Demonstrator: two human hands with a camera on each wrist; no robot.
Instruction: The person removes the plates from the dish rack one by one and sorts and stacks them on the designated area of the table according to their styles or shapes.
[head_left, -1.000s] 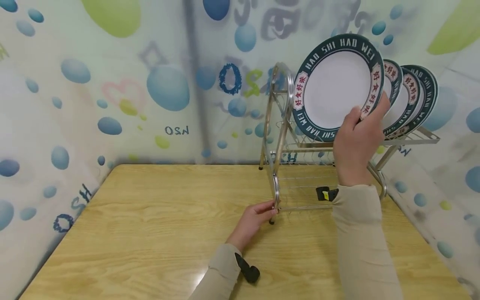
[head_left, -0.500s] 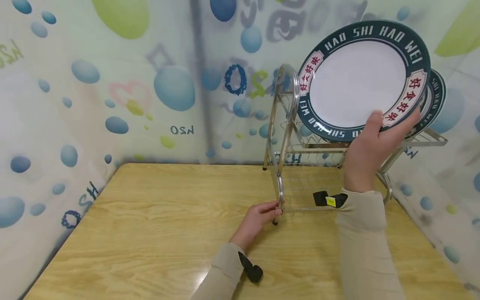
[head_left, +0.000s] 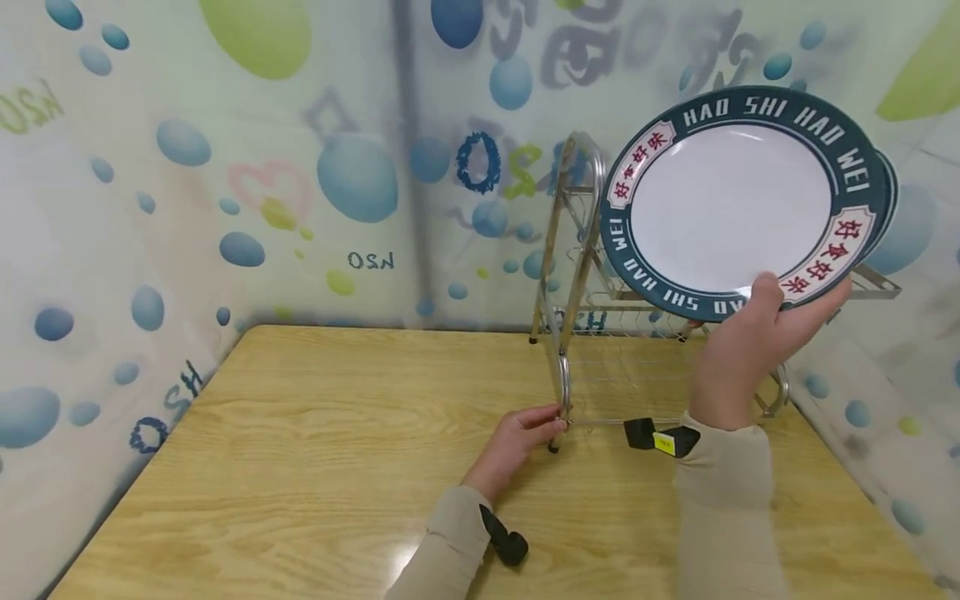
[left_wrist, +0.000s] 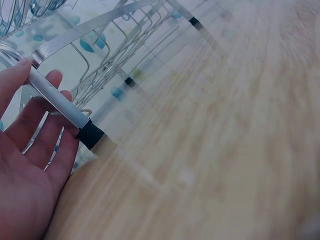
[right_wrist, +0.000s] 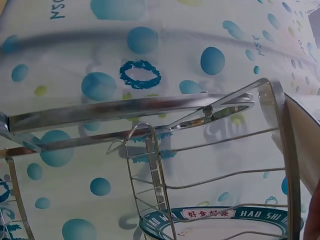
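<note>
My right hand (head_left: 738, 362) holds a round white plate (head_left: 727, 212) by its lower right edge, thumb on the face. The plate has a dark green lettered rim and is tilted, its face toward me. Another dark rim (head_left: 891, 196) shows just behind its right edge. The plate overlaps the upper tier of a metal wire dish rack (head_left: 588, 242). In the right wrist view, a lettered plate (right_wrist: 215, 214) shows behind the rack's wires. Low at the rack's front left, my left hand (head_left: 510, 450) grips its leg (left_wrist: 62, 97), the thumb on one side and fingers behind.
The rack stands toward the back right of a wood-grain table (head_left: 315, 433). A wall covering (head_left: 360, 100) with blue and green spots closes in the back and sides. Black straps with small devices sit on both wrists.
My right hand has shifted right and then lower, and the plate is tilted back more. Plates that stood visible behind it are now mostly hidden. The left hand keeps its grip on the rack.
</note>
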